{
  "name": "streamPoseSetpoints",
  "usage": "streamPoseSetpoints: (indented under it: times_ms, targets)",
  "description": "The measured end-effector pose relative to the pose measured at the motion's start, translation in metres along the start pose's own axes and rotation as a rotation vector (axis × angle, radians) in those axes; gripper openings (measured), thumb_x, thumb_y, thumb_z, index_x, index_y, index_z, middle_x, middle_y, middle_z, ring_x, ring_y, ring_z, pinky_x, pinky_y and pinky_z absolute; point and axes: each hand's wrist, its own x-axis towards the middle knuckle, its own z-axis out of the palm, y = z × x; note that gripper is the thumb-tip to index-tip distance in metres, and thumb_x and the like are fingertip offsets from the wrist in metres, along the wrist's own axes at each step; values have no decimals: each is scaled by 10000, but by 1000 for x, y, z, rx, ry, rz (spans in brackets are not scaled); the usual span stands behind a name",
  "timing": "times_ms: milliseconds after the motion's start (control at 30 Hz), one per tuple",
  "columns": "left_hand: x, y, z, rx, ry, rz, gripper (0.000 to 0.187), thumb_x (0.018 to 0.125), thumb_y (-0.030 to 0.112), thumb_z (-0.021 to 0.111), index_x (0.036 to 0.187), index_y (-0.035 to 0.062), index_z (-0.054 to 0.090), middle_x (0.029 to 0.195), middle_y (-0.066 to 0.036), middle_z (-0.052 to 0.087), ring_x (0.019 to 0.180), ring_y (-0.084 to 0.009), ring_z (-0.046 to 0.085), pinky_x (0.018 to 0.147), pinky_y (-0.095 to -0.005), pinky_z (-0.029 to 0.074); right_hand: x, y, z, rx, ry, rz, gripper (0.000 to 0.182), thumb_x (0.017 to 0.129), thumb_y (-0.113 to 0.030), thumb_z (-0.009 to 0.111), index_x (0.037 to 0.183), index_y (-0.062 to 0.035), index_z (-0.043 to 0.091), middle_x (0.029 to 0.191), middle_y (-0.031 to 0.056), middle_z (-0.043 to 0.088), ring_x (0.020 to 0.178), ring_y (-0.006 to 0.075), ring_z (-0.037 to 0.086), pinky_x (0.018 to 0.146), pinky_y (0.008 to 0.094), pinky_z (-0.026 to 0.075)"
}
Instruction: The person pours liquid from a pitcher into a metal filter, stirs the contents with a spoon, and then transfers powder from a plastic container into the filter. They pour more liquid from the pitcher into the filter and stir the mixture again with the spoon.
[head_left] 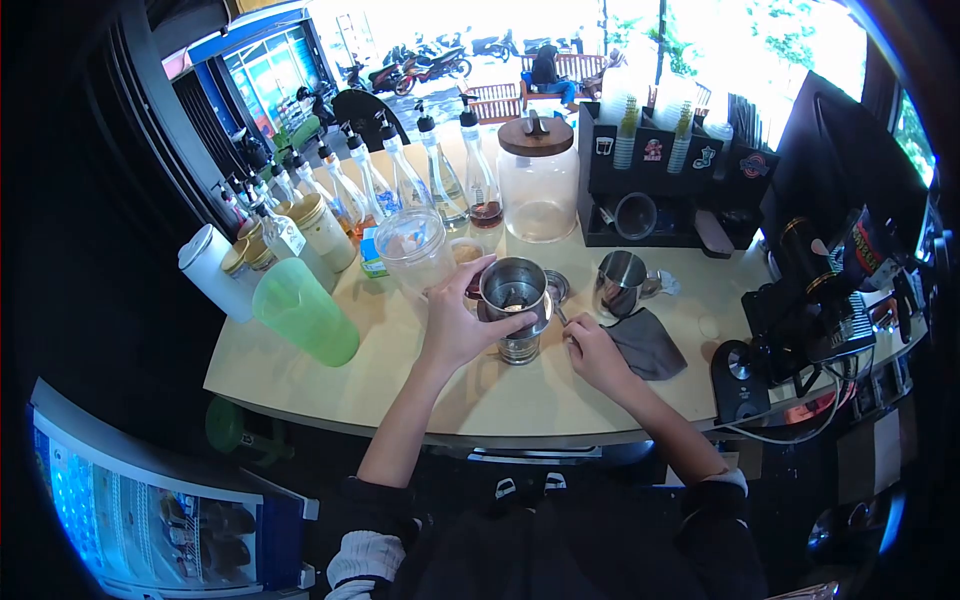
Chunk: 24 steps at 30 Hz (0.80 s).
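A metal cup-shaped dripper (514, 285) sits over a clear glass (519, 349) near the middle of the counter. My left hand (462, 318) is wrapped round the dripper, thumb on its near side. My right hand (596, 352) is closed on the thin handle of a small round metal tool (556, 287), just right of the glass. A steel pitcher (620, 283) stands further right, beside a dark grey cloth (648, 345). Behind my left hand are a clear plastic tub (412, 245) and a small container (466, 252).
A green pitcher (307, 313) stands at left. Pump bottles (437, 175) line the back beside a wooden-lidded jar (538, 190). A black cup organizer (670, 180) stands at back right, a black machine with cables (745, 375) at right. The counter's front edge (470, 436) curves before me.
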Motion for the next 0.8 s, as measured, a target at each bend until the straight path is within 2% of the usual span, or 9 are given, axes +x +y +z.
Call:
streamPoseSetpoints:
  times_ms: [267,367,500,533,567,633,667,733,800]
  targets:
    - [-2,5,-19,-85,105,91,781,615,327,875,1235,3,528,1131,-152,623,1057,-249,612,889,-362,483,23,-27,-37,10,-75,41,143,800,-2,585,933,48,574,947,183,574,880,358,608,783,405,493]
    - [-6,-18,-42,-73,229,216,682,684,239,819,1250,2,519,1157,-133,602,1078,-234,585,913,-364,459,52,-51,-72,-8,-9,30,89,814,-48,610,861,27,601,838,174,613,795,335,631,735,390,495]
    - [-12,-69,-47,20,517,264,798,659,224,835,1309,15,423,1191,-135,561,1075,-253,572,862,-351,466,98,-111,-104,-9,45,-29,94,816,-54,609,868,24,602,854,167,615,795,325,634,719,389,489]
    - [-13,-83,-45,17,612,246,857,646,224,845,1337,19,382,1216,-134,542,1078,-253,564,860,-357,465,108,-124,-104,17,52,-120,90,811,-49,603,866,23,601,854,164,615,799,329,632,718,393,488]
    - [-16,-97,-42,15,614,252,857,646,224,845,1337,19,382,1216,-134,542,1078,-253,564,860,-357,465,118,-134,-100,40,57,-210,88,807,-43,598,865,22,601,854,161,615,803,333,631,716,396,487]
    - [-25,-122,-31,38,442,35,963,596,234,876,1359,13,331,1232,-136,529,1116,-262,546,897,-382,463,136,-151,-85,36,46,-304,87,823,-47,597,872,23,606,848,153,622,789,318,633,721,386,493]
    - [-28,-135,-25,32,440,38,963,596,234,876,1359,13,331,1232,-136,529,1116,-262,546,897,-382,463,143,-160,-76,34,30,-394,87,838,-51,596,878,24,611,843,146,629,776,302,636,726,376,499]
    - [-35,-152,-15,-453,85,-166,992,548,251,901,1342,9,358,1239,-141,531,1132,-268,544,936,-390,459,157,-173,-57,24,-25,-425,91,838,-50,589,881,23,621,843,150,637,775,311,635,738,378,502]
    - [-39,-157,-13,-455,76,-162,995,537,258,905,1336,9,367,1247,-143,530,1139,-268,544,949,-389,456,169,-182,-41,6,-81,-462,99,837,-49,582,883,22,631,843,155,644,774,320,635,751,381,504]
